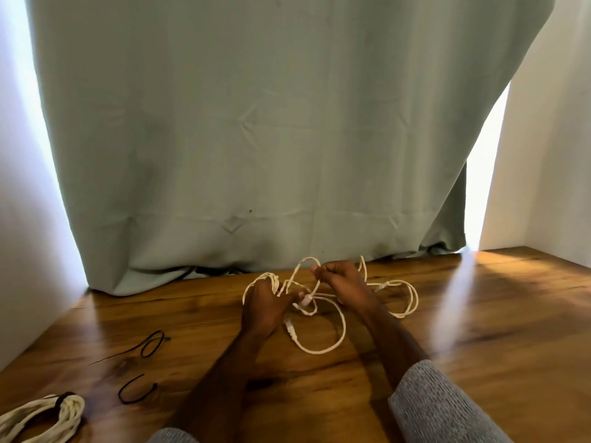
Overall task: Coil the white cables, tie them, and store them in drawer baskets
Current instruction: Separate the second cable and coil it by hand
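Cable lay at the far middle of the brown wooden tabletop [479, 314], just in front of the pale green curtain [256, 123]: a loose white braided cable [323, 348] sprawled in open loops, spreading mostly left to right, with its widest slack loop drooping toward the near side between the two wrists. Both hands were already in it. The left hand [262, 303] gripped a small bundle of gathered turns, fingers curled round them at the left end of the tangle. The right hand [340, 281] sat slightly farther and to the right, fingertips pinching a strand raised off the wood. Most of the uncoiled length trailed to the right of and behind the right hand, so that hand looked better placed to feed the slack across to the left. Both forearms reached straight out from the near edge, grey knitted sleeves pushed back.

At the near left corner rested a finished coil of white cable [41, 417], bound by a dark tie. Two loose black ties [153, 343] lay between it and the hands, nearer the left hand. No drawer basket showed.
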### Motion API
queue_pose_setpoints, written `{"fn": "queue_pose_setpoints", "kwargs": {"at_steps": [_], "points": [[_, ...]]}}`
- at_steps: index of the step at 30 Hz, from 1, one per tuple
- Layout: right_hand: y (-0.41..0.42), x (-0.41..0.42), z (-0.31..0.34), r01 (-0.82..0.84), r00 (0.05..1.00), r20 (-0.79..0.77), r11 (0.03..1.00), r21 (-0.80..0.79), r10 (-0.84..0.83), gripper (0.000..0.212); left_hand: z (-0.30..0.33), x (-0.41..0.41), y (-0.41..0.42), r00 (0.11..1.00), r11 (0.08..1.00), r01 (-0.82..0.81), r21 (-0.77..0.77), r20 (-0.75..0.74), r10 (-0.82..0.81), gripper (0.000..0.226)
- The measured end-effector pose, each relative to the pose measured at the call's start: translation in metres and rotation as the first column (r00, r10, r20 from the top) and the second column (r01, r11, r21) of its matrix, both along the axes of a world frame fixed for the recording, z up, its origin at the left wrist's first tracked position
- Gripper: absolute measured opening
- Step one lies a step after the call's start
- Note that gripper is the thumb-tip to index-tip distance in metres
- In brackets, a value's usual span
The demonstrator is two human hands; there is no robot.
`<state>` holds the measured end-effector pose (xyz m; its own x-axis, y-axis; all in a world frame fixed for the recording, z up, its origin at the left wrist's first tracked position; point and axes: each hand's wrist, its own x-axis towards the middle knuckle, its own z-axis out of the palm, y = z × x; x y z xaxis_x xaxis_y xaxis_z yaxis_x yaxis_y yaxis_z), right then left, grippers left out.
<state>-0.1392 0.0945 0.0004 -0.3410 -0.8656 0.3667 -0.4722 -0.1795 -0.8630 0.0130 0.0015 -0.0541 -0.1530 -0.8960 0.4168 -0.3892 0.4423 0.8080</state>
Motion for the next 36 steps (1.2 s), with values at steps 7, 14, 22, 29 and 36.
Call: {"fn": "queue_pose_setpoints", "kwargs": {"at_steps": [7, 14, 22, 29, 36], "points": [[-0.002, -0.007, -0.002, -0.206, 0.763, 0.619, 0.978, -0.042, 0.187, 0.027, 0.005, 0.001, -0.005, 0.975, 0.983, 0.119, 0.138, -0.201, -0.090, 0.030], [-0.012, 0.010, -0.017, -0.064, 0.940, -0.319, 0.982, 0.178, 0.119, 0.021, 0.007, 0.009, -0.014, 0.915, 0.982, 0.044, 0.184, -0.401, 0.035, 0.019], [0.006, -0.014, -0.010, 0.571, 0.519, -0.827, 0.808, 0.147, -0.217, 0.027, 0.012, 0.020, -0.012, 0.857, 0.982, 0.045, 0.181, -0.513, 0.055, 0.024], [-0.007, 0.038, 0.000, 0.129, 0.749, -0.529, 0.871, -0.473, -0.399, 0.022, 0.020, 0.017, -0.008, 0.861, 0.969, 0.174, 0.176, -0.505, -0.063, 0.047], [-0.018, 0.040, -0.015, 0.136, 0.538, -0.785, 0.950, -0.280, -0.308, 0.037, 0.032, 0.027, -0.002, 0.513, 0.680, 0.675, 0.285, -0.844, -0.155, 0.057]]}}
